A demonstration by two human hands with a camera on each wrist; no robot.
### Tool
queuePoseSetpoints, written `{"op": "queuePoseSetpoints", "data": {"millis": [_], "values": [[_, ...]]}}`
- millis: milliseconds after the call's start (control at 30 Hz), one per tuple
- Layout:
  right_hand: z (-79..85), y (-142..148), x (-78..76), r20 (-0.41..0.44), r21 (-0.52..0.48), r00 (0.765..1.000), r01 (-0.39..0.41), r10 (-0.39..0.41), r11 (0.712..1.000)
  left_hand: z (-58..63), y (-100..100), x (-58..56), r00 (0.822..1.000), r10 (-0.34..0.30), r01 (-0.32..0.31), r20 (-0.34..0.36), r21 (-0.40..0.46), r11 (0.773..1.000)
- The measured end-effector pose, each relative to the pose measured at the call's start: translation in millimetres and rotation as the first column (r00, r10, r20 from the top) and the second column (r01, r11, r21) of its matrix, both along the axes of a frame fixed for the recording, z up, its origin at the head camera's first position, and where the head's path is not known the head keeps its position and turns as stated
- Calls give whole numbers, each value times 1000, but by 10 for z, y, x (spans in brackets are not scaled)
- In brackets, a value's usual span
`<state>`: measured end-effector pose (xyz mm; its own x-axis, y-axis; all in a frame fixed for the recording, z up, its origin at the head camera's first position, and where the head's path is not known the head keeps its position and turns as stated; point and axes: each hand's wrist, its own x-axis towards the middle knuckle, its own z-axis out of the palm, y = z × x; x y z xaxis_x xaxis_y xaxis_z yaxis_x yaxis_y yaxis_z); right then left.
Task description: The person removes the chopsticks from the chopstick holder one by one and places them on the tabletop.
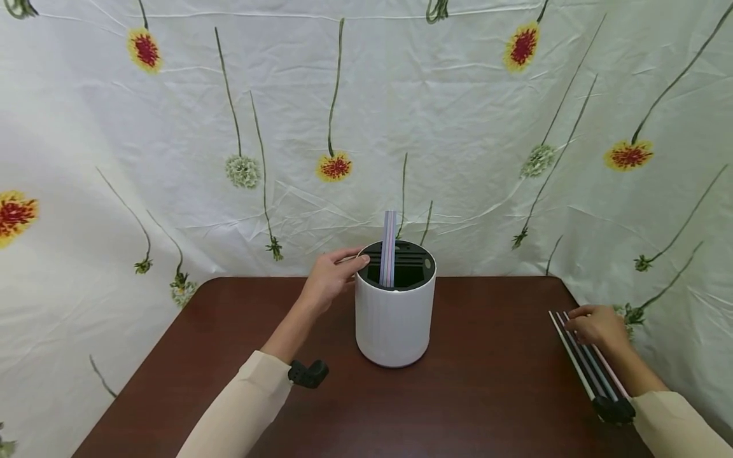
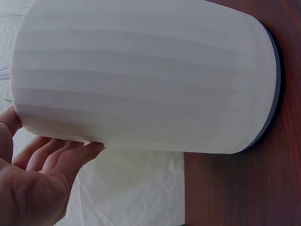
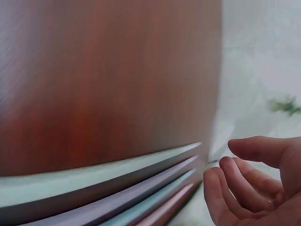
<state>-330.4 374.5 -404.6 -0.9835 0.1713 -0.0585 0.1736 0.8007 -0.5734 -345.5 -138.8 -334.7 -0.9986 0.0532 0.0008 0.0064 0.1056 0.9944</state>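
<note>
A white cylindrical holder [image 1: 395,327] stands upright on the table, its top fitted with a dark slotted insert [image 1: 409,251]. Several slim pastel sticks [image 1: 388,245] stand together inside it. My left hand [image 1: 332,277] touches the holder's left side at the top, thumb by the rim and the other fingers along the wall, seen in the left wrist view against the white wall [image 2: 141,80]. At the table's right edge my right hand [image 1: 598,327] hovers over the ends of several sticks, pale green [image 3: 94,174], lavender, blue and pink. Its fingers are loosely bent, thumb apart, holding nothing.
The brown table [image 1: 487,394] has its far edge just behind the holder. A white flowered cloth [image 1: 286,127] hangs behind and beside the table. Dark devices are worn on both wrists, the left wrist device [image 1: 308,374] near the holder's lower left.
</note>
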Motion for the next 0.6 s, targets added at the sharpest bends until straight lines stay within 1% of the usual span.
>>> {"op": "queuePoseSetpoints", "data": {"millis": [67,133,200,267,367,433,500,600], "values": [[133,-114,-20,-16,-21,1000,10,-11,1000,3,-1,2,1000,3,-3,3,-4,1000],[284,-260,-40,-37,-69,999,2,-5,998,2,0,-5,1000,-1,1,2,-2,1000],[444,-433,-56,-86,-123,996,-33,22,992,-1,1,-14,1000,-4,4,-1,0,1000],[610,-652,-76,-143,-138,988,-79,59,987,-1,-7,-25,1000,-5,5,0,7,1000],[848,-997,-75,-240,-190,963,-173,126,966,1,-12,-37,1000,-4,4,3,21,1000],[991,-1231,-55,-280,-201,946,-226,165,953,3,-11,-37,1000,-5,5,3,20,1000],[1106,-1445,-30,-303,-238,932,-276,199,931,2,-6,-31,1000,-5,5,1,19,1000],[1229,-1740,-12,-311,-297,921,-330,236,896,-5,-1,-22,1000,-3,3,-5,16,1000]]}}
